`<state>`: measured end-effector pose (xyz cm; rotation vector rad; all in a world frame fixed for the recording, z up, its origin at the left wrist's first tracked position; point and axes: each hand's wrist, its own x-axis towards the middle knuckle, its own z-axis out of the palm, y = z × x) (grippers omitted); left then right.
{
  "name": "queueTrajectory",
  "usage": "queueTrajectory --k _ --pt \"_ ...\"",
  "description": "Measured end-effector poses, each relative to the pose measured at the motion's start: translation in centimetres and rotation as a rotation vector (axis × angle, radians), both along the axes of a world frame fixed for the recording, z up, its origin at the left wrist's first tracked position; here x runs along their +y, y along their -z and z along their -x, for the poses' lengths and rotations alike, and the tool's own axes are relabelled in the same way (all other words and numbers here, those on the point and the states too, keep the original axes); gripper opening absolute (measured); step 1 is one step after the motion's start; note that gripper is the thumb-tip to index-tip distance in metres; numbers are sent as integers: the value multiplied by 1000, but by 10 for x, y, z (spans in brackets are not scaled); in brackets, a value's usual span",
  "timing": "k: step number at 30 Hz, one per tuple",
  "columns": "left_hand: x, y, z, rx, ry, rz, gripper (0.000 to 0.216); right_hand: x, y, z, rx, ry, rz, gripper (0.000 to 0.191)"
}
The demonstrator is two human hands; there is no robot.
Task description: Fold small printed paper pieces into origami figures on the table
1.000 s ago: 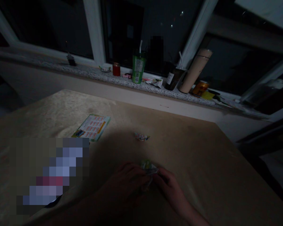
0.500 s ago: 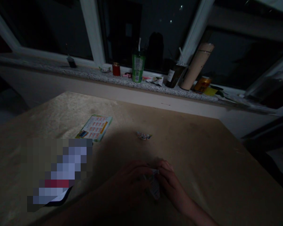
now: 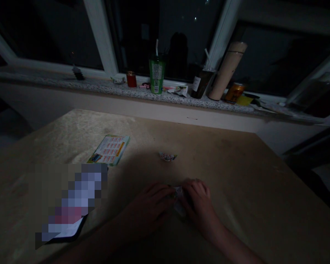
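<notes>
In the head view, a small pale printed piece, perhaps a paper or a wrapper [image 3: 179, 208], lies between my two hands, low in the middle of the table. My left hand [image 3: 154, 203] has its bent fingers on the piece's left edge. On the other side, the fingers of my right hand [image 3: 198, 198] curl over its right edge. Both hands are closed on it, and they hide much of it. Dim light blurs the fingertips. Farther away lies a small crumpled printed wrapper [image 3: 168, 157], apart from both hands.
A printed card [image 3: 110, 149] and a phone [image 3: 71, 233] with a pixelated screen lie at left on the table [image 3: 222, 161]. On the windowsill [image 3: 99, 87] stand a green cup [image 3: 157, 75], a dark cup [image 3: 200, 85], a tilted flask [image 3: 227, 73], a can [image 3: 234, 93] and a red jar [image 3: 131, 79].
Both hands have shifted a little away from me with the pale piece. My right fingers now cover more of it, and less of its lower end shows. The crumpled wrapper stays put.
</notes>
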<state>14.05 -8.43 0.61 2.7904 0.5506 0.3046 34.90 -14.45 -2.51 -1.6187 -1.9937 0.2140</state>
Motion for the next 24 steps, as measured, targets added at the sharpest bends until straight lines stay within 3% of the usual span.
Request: queueTrajectory --k 5,7,12,17,24 --pt "2 7 0 17 -15 -16 43 -2 -7 2 -81 -37 43 66" --pt "2 8 1 19 -40 -11 43 -2 -9 2 -88 -31 40 71" --pt "2 5 1 42 -102 -26 36 1 -10 -3 -92 -36 -20 51" --pt "4 4 0 40 -129 -44 29 4 -7 -12 -60 -139 -105 25" --pt "6 1 -3 22 -116 -39 21 4 -8 -12 21 -187 -76 19"
